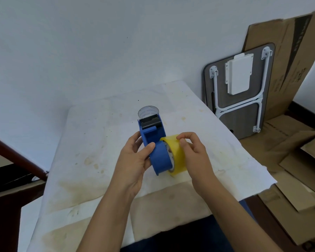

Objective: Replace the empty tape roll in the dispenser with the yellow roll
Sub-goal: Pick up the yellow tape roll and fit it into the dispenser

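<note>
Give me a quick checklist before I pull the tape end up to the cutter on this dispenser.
1. Dispenser held firmly by the left hand: ok.
2. Yellow roll sitting in the dispenser: ok, though full seating on the hub cannot be told.
3. Right hand pinching the roll's top edge: ok.
4. Loose tape end found: cannot tell.
5. Cutter blade clear of fingers: ok.
6. Old empty roll out of the way behind the dispenser: ok.

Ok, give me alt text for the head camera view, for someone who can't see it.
The left hand grips a blue tape dispenser while the right hand fits a yellow roll into its side, above a stained white cloth.
</note>
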Demonstrator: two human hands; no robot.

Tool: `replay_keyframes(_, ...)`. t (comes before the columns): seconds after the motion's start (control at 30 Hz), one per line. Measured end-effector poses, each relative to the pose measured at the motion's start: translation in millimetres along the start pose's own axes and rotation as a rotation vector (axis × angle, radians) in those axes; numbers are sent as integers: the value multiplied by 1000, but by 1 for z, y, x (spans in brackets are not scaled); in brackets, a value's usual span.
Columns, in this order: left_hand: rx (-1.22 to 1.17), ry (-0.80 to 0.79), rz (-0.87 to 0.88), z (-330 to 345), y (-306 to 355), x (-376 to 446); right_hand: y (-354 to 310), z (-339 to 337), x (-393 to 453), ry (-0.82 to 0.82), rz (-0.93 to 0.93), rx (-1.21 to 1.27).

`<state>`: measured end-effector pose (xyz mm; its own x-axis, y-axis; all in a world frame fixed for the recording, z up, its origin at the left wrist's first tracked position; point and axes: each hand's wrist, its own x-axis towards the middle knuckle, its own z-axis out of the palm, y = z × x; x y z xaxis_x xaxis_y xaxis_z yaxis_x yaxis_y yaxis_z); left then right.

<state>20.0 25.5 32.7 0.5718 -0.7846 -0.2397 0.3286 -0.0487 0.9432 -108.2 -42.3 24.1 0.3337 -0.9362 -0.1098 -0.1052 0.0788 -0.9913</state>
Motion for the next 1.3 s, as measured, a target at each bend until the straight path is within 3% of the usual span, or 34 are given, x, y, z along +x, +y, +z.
replay_keyframes(0.43, 320, 93, 266, 10, -9, -3, -3, 3, 1, 9, -76, 36)
replay_keyframes(0.57, 326, 85, 275, 15, -12, -7, -2, 6, 3, -9, -91, 39)
replay_keyframes(0.8, 234, 107, 223, 20, -21, -6, -2, 14, -4, -35, 13, 257)
replay_keyframes(0.9, 299, 60, 207, 18, -20, -5, 0, 15, -5, -1, 8, 296)
replay_keyframes(1.1, 526, -179, 154, 18, -8, -10, 9, 13, -6, 29, 47, 355)
replay_keyframes(1.3, 476, -176, 131, 21, -14, -11, 10, 13, -3, 32, 25, 413)
